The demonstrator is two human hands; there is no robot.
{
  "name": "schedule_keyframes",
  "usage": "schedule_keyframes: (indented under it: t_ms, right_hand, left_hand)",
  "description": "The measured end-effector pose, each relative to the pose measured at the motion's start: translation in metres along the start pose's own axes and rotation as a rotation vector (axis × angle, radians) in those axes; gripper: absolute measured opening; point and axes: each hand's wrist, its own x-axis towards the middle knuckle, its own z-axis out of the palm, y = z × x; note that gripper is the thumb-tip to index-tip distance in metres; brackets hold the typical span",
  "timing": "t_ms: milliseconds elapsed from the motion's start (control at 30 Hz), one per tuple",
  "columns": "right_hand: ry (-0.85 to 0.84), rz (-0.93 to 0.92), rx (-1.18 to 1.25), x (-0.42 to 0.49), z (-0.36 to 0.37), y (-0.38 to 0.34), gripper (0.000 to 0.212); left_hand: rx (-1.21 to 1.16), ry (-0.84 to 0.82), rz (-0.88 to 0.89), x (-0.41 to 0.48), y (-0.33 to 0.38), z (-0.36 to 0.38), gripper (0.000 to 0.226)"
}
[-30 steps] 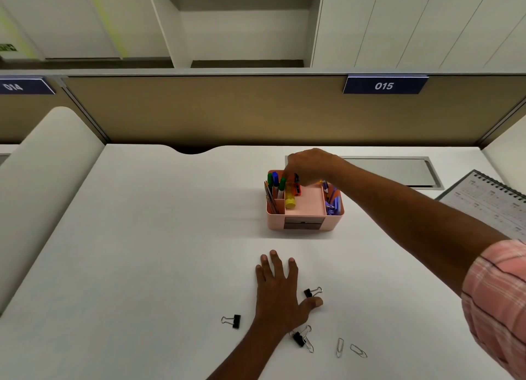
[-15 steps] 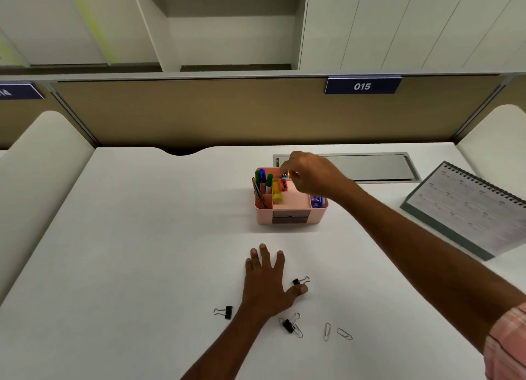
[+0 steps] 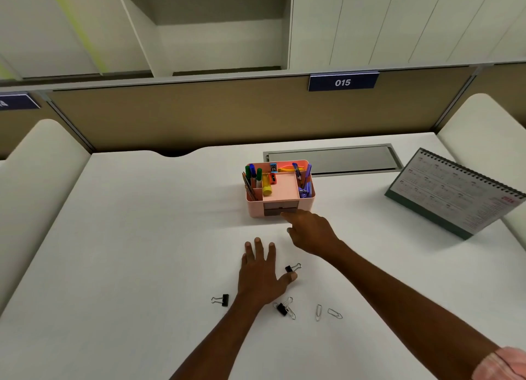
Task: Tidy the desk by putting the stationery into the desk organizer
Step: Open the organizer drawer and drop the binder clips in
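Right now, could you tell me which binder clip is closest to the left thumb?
The binder clip beside the thumb tip of the left hand; the clip left of the wrist and the clip right of it lie nearer the person.

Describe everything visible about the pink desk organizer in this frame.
The pink plastic desk organizer stands upright on the white desk. Open compartments hold green and blue markers at left, a yellow tube, purple pens at right; its flat centre is bare. A grey drawer in front looks shut. The right hand forefinger reaches toward it; contact unclear.
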Motion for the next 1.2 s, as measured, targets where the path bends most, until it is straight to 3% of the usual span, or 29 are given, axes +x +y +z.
schedule_keyframes:
  t_ms: [333, 1000, 1200]
  right_hand:
    - [-0.049, 0.041, -0.117, 0.005, 0.016, 0.002, 0.078]
    - [-0.089, 0.084, -0.115, -0.007, 0.026, -0.01, 0.072]
    - [-0.073, 0.076, -0.111, -0.032, 0.038, -0.012, 0.069]
  left_hand:
    - [0.003, -0.038, -0.006, -0.012, 0.003, 0.006, 0.12]
    - [-0.008, 0.004, 0.031, -0.011, -0.005, 0.01, 0.095]
    - [0.006, 0.01, 0.028, -0.011, -0.005, 0.012, 0.097]
